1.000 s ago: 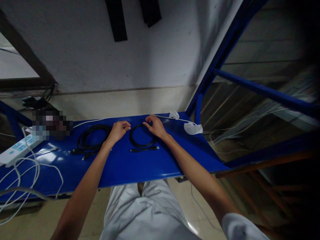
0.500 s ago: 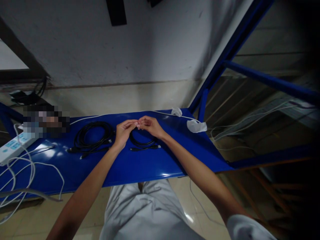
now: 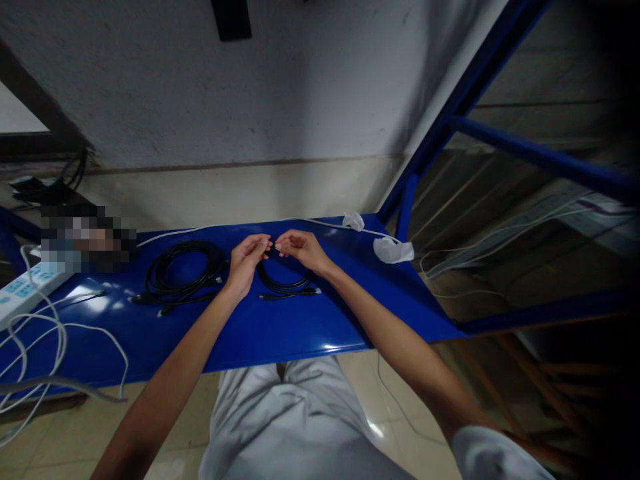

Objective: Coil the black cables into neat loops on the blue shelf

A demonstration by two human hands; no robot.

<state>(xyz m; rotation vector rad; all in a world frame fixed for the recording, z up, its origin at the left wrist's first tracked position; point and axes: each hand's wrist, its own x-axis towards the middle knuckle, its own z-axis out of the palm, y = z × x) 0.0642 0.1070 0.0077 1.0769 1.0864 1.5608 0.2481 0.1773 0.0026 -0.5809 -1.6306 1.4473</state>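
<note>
A small coiled black cable [image 3: 286, 288] lies on the blue table below my hands, its two plug ends toward the front. My left hand [image 3: 247, 264] is closed in a pinch at the upper left of this coil. Opposite it, my right hand [image 3: 303, 251] also pinches at the coil's top, fingertips a short gap from the left ones. A small dark bit shows between the fingertips; whether it is cable or a tie I cannot tell. To the left rests a larger bundle of coiled black cable [image 3: 175, 275] with several connectors.
The blue table [image 3: 300, 333] stands against a wall. On the left are a white power strip [image 3: 23, 287], loose white cords [image 3: 65, 333] and a pixelated area. Crumpled white pieces [image 3: 393, 250] lie at the right end, near a blue metal frame [image 3: 407, 200].
My fingertips, which were touching half a second ago, have come slightly apart, and a dark bit now shows between them. Both coils lie as before.
</note>
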